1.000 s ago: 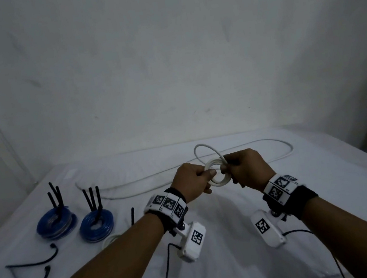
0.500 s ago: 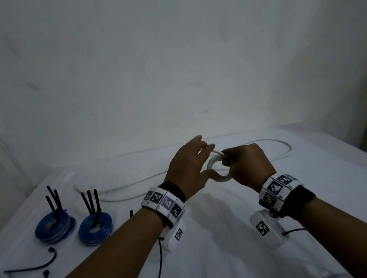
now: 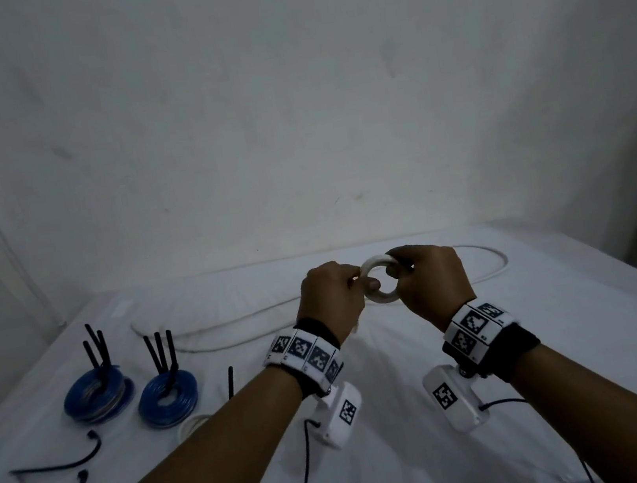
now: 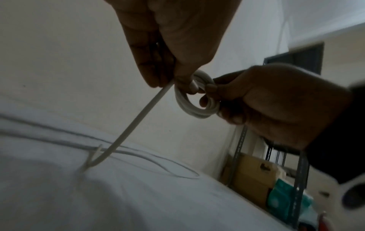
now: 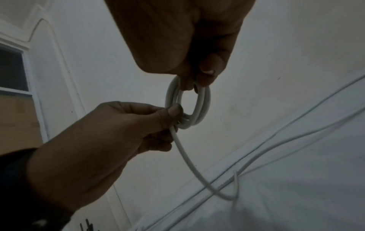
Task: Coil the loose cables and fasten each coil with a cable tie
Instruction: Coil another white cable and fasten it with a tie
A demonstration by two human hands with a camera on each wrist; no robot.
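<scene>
A small white cable coil [image 3: 379, 299] hangs in the air between my two hands, above the white table [image 3: 423, 453]. My left hand [image 3: 359, 288] pinches the coil's left side [image 5: 184, 121] and the loose run of cable [image 4: 138, 115], which drops to the table. My right hand [image 3: 399, 270] pinches the coil's right side [image 4: 209, 107] between thumb and fingers. The remaining white cable [image 3: 497, 270] lies in long curves across the far part of the table.
Two blue coils [image 3: 98, 394] [image 3: 169, 400] with upright black ties stand at the left. Loose black ties [image 3: 59, 466] lie in front of them. A small white coil [image 3: 195, 423] shows beside my left forearm. A shelf with boxes [image 4: 254, 179] stands past the table's right edge.
The larger loop that stood above the coil is gone into it. My left hand opened over the coil, then took hold of it again. Both hands rose slightly.
</scene>
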